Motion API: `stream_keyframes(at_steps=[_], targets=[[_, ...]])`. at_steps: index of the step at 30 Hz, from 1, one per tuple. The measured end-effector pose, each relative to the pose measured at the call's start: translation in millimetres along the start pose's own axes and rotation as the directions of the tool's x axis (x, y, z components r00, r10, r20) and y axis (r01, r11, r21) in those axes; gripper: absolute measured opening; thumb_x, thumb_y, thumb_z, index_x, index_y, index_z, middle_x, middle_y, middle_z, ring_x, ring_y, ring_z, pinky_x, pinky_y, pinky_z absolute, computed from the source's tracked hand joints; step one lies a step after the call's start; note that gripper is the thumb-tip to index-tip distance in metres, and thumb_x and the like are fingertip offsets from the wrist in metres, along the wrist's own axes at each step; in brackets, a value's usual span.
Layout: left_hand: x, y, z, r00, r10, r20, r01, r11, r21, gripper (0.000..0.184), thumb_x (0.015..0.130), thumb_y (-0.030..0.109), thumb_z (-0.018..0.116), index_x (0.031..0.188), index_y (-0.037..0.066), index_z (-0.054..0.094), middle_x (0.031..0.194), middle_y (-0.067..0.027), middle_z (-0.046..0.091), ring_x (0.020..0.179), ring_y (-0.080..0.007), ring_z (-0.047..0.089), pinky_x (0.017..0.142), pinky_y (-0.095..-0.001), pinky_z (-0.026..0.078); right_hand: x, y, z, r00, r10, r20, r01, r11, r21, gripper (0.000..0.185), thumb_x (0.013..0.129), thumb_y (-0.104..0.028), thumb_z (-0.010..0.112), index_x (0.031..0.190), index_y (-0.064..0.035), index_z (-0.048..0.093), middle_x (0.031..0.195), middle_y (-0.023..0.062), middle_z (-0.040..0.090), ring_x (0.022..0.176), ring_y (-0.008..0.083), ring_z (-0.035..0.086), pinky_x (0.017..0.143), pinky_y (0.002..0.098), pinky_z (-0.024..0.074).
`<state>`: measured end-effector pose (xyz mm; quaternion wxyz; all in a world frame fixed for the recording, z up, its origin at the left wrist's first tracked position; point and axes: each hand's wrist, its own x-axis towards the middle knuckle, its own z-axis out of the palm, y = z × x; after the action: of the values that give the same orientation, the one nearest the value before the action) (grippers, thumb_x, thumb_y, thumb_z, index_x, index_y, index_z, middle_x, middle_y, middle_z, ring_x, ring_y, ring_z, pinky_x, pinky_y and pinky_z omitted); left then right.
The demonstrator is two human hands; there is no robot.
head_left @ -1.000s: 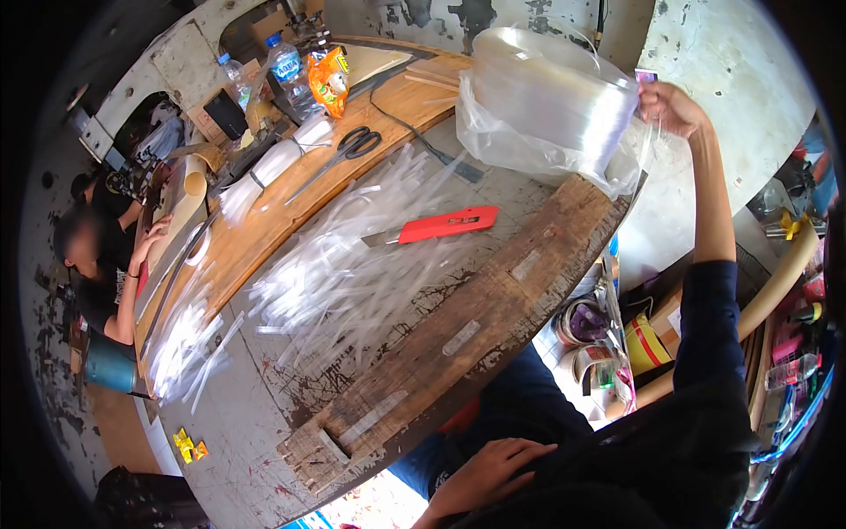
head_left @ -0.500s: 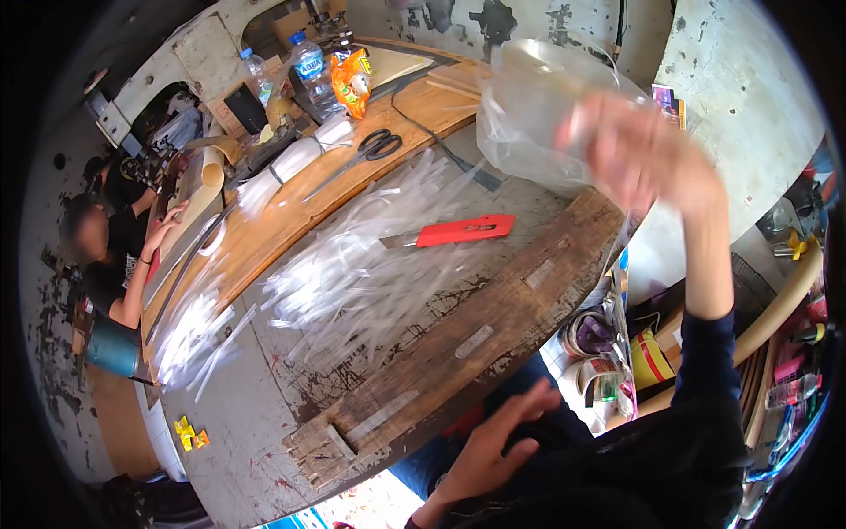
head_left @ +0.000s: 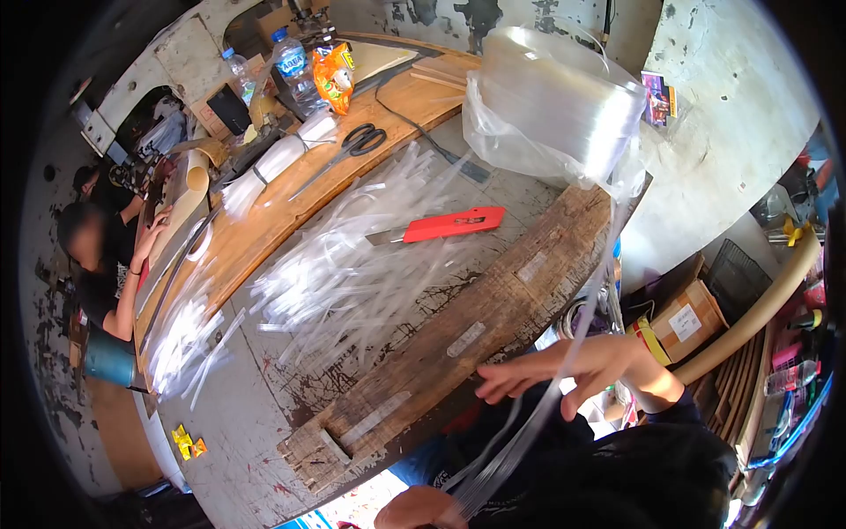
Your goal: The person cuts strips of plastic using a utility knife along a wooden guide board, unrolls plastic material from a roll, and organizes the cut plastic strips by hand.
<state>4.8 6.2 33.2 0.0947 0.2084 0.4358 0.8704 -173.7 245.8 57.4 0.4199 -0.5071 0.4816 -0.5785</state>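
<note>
A large roll of clear plastic strapping [head_left: 564, 101], partly wrapped in a clear bag, stands at the table's far right. Clear strands [head_left: 592, 304] run down from it, past my right hand, to my left hand. At the bottom edge my left hand [head_left: 421, 509] is closed around the lower strands, partly cut off by the frame. My right hand [head_left: 604, 366] is beside the strands, fingers stretched and thumb apart. A red box cutter [head_left: 454, 224], blade out, lies on a loose pile of cut clear strips [head_left: 339, 273].
A worn wooden plank [head_left: 449, 344] lies along the table's near edge. Black-handled scissors [head_left: 344, 157], a tied strip bundle [head_left: 273, 167], water bottles [head_left: 295, 66] and an orange snack bag [head_left: 334, 78] are behind. Another person [head_left: 106, 256] sits at the far left.
My right hand has come down from in front of the roll to near my lap. Strands now stretch from the roll to my left hand, which has lowered and closed on them.
</note>
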Motion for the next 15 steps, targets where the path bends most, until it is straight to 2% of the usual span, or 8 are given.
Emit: stream_keyframes(at_steps=[1,3,4,7,9,11,13,15], targets=[[-4,3,-1,0.999,-0.039,-0.001,0.039,0.997,0.063,0.037,0.089,0.030,0.048,0.099,-0.006,0.049,0.072,-0.0093,0.054,0.067,-0.0197,0.055,0.063,-0.0311,0.043,2,0,2,1.000,-0.003,-0.004,0.003,1.000,0.002,0.088,0.079,-0.041,0.060,0.137,0.0034,0.011,0.132,0.0219,0.037,0.116,0.0296,0.045,0.096,0.0396,0.0370],[-12,10,-4,0.992,-0.122,-0.019,0.124,0.977,0.176,0.034,0.089,0.028,0.048,0.095,-0.005,0.051,0.069,-0.0086,0.054,0.064,-0.0191,0.054,0.060,-0.0302,0.043,9,-2,6,0.955,-0.117,-0.271,0.233,0.862,0.450,0.074,0.084,-0.034,0.057,0.137,-0.0002,0.016,0.123,0.0223,0.046,0.114,0.0307,0.047,0.092,0.0402,0.0399],[-16,11,-5,0.984,-0.174,-0.046,0.180,0.957,0.226,0.033,0.089,0.028,0.048,0.093,-0.005,0.052,0.068,-0.0083,0.054,0.063,-0.0188,0.054,0.058,-0.0298,0.043,6,-2,4,0.906,-0.178,-0.385,0.360,0.803,0.476,0.072,0.085,-0.037,0.055,0.134,0.0013,0.020,0.116,0.0204,0.050,0.105,0.0291,0.052,0.087,0.0395,0.0436],[-20,13,-8,0.925,-0.356,-0.132,0.379,0.868,0.321,0.030,0.089,0.026,0.048,0.088,-0.004,0.055,0.064,-0.0073,0.053,0.058,-0.0180,0.053,0.054,-0.0285,0.042,-14,-15,-13,0.575,-0.195,-0.794,0.728,0.565,0.389,0.061,0.088,-0.041,0.049,0.125,0.0040,0.033,0.087,0.0090,0.057,0.070,0.0156,0.058,0.063,0.0264,0.0500],[-16,5,-6,0.866,-0.471,-0.169,0.500,0.790,0.356,0.029,0.090,0.024,0.048,0.084,-0.003,0.057,0.062,-0.0066,0.053,0.055,-0.0174,0.053,0.051,-0.0276,0.042,-45,-36,-39,0.371,-0.126,-0.920,0.818,0.513,0.259,0.051,0.091,-0.035,0.046,0.121,0.0049,0.036,0.072,0.0062,0.051,0.053,0.0071,0.047,0.051,0.0180,0.0472],[-8,-7,-1,0.809,-0.561,-0.175,0.579,0.709,0.403,0.028,0.090,0.023,0.049,0.080,-0.002,0.059,0.059,-0.0059,0.053,0.053,-0.0168,0.053,0.048,-0.0267,0.042,-88,-57,-74,0.343,-0.184,-0.921,0.777,0.607,0.168,0.041,0.091,-0.025,0.045,0.118,0.0054,0.038,0.074,0.0044,0.050,0.057,0.0063,0.046,0.048,0.0182,0.0429],[6,-11,6,0.794,-0.595,-0.123,0.555,0.629,0.544,0.024,0.092,0.022,0.040,0.084,0.005,0.053,0.056,-0.0024,0.050,0.050,-0.0124,0.049,0.049,-0.0257,0.037,-118,-87,-105,0.327,-0.057,-0.943,0.764,0.604,0.228,0.038,0.091,-0.019,0.046,0.118,0.0054,0.038,0.073,0.0019,0.046,0.055,0.0067,0.041,0.045,0.0183,0.0369],[22,-15,7,0.757,-0.649,-0.068,0.587,0.632,0.506,0.021,0.092,0.022,0.043,0.090,0.003,0.052,0.060,-0.0045,0.051,0.054,-0.0146,0.052,0.053,-0.0254,0.040,-135,-116,-136,0.250,0.012,-0.968,0.798,0.564,0.213,0.036,0.090,-0.015,0.045,0.118,0.0060,0.037,0.070,0.0006,0.042,0.053,0.0075,0.037,0.044,0.0172,0.0339]])
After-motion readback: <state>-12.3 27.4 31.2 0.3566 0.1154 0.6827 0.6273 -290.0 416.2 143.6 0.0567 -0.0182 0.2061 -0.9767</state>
